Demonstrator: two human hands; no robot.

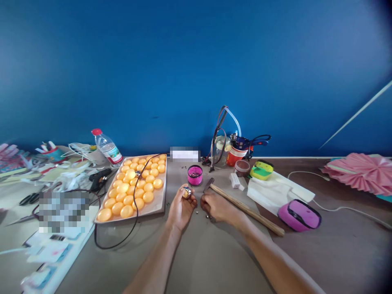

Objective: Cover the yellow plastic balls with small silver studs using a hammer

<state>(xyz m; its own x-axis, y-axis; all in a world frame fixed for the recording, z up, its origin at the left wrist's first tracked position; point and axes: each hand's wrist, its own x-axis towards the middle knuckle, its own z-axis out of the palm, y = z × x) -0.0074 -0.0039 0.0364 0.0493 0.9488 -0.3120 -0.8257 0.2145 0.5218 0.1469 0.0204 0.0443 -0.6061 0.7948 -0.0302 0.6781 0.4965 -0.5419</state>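
From my post, I see the left arm (156, 257) slant in from the near side, far and rightward; the left hand (181, 208) has its palm turned up, thumb and fingers curled in a grip. My right arm (263, 251) slants far and leftward; the right hand (219, 205) is back-up, fingers bent down, tips partly hidden. The hands sit close, apart.

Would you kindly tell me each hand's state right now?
Left hand: holding a shiny ball.
Right hand: curled; whether it holds anything cannot be told.
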